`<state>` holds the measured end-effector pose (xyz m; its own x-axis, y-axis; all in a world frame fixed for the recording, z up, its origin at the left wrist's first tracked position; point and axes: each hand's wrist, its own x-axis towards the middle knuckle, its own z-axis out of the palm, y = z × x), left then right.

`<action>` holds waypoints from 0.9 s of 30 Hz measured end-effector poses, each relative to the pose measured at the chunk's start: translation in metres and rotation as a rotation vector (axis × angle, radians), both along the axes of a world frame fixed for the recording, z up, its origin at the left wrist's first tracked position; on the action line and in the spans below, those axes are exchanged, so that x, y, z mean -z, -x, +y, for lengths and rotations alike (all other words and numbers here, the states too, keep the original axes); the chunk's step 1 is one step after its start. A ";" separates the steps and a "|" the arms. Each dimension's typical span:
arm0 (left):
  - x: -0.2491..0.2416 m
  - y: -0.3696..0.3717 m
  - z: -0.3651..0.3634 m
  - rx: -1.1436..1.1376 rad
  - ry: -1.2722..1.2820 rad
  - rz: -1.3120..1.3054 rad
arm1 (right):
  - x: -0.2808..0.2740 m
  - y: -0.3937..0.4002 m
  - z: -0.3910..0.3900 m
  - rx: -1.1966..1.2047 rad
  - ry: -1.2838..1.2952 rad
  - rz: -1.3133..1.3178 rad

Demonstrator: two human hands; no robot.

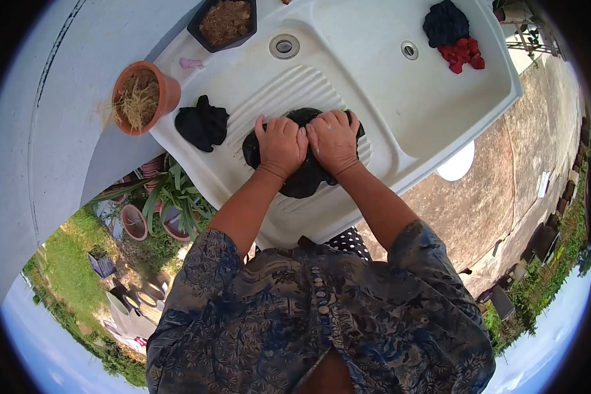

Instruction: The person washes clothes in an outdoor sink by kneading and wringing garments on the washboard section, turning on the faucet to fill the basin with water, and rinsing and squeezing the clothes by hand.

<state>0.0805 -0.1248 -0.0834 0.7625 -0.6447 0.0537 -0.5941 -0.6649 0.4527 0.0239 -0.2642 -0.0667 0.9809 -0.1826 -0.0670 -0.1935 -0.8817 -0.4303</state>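
While pressing black cloth, 2 hands side by side, knuckles up, washboard sink

You are looking through a strong fisheye view in bright, hard daylight. The picture is a circle with black corners, and straight lines bow near its rim. The white sink glares slightly, its ridges still crisp. Short, dark shadows sit just beside the terracotta pot. The centre is sharp; the edges soften.
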 end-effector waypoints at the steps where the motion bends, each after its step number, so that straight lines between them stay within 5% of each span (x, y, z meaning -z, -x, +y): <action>1: 0.004 -0.021 -0.013 -0.115 -0.041 0.020 | 0.004 -0.024 -0.006 0.081 -0.018 -0.034; 3: 0.009 -0.051 -0.036 -0.236 -0.070 0.009 | 0.013 -0.061 -0.014 0.156 -0.030 -0.100; 5: 0.013 -0.052 -0.043 -0.501 0.141 -0.299 | 0.019 -0.066 -0.010 0.400 0.018 -0.315; 6: 0.000 -0.048 -0.039 -0.498 0.144 -0.306 | 0.007 -0.060 -0.007 0.402 0.019 -0.324; 8: -0.030 -0.021 -0.019 -0.357 -0.054 0.351 | -0.021 -0.023 -0.002 0.274 -0.164 0.082; 12: -0.053 0.065 0.032 -0.020 0.238 -0.147 | -0.030 0.078 0.023 0.075 -0.200 -0.292; 15: -0.004 0.044 0.025 0.099 0.249 -0.172 | 0.010 0.054 0.013 -0.046 -0.056 -0.265; 18: 0.034 -0.039 -0.020 -0.192 0.028 -0.339 | 0.017 -0.050 -0.011 0.143 0.081 -0.266; 23: 0.026 -0.048 -0.025 -0.456 0.061 -0.284 | 0.016 -0.057 -0.021 0.340 0.056 -0.384; 27: -0.041 0.002 0.023 -0.310 -0.173 0.021 | -0.015 0.018 -0.031 0.232 -0.046 0.000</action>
<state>0.0783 -0.1018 -0.0424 0.9231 -0.3809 -0.0538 -0.3439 -0.8798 0.3281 0.0057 -0.2950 -0.0522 0.9132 -0.3995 -0.0802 -0.3882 -0.7930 -0.4695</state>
